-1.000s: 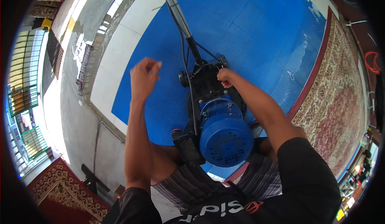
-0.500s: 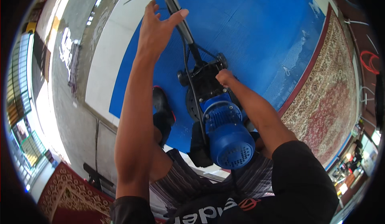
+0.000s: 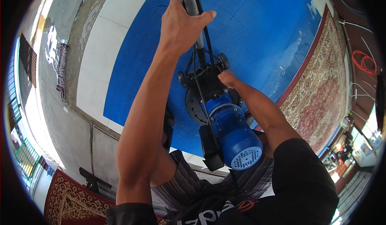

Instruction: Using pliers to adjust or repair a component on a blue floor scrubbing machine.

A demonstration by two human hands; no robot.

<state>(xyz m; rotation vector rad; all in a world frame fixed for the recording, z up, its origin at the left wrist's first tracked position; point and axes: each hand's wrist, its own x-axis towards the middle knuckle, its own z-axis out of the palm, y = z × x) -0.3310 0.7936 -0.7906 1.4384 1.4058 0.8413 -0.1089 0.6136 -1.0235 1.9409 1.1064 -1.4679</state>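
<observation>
A floor scrubbing machine with a blue motor (image 3: 233,134) and a black base (image 3: 207,78) tilts back towards my legs. Its metal handle tube (image 3: 191,1) rises away from me. My left hand (image 3: 181,25) is at this tube, thumb and fingers spread on either side of it. Whether the palm presses on the tube is hidden. Down at the base, beside a small black wheel (image 3: 223,60), my right hand (image 3: 228,79) is closed. What its fingers grip there cannot be seen. A black cable (image 3: 198,84) runs along the tube and over the base.
The machine stands on a blue textured mat (image 3: 257,27). To the right lies a patterned carpet (image 3: 317,96) with a red border. Another red carpet (image 3: 76,201) is at the lower left. A red coiled hose (image 3: 364,62) sits at the far right. Wet concrete (image 3: 68,27) borders the mat's left side.
The handle tube has swung to the right and my left hand has moved right with it. The motor end has shifted slightly right. My right hand stays at the base.
</observation>
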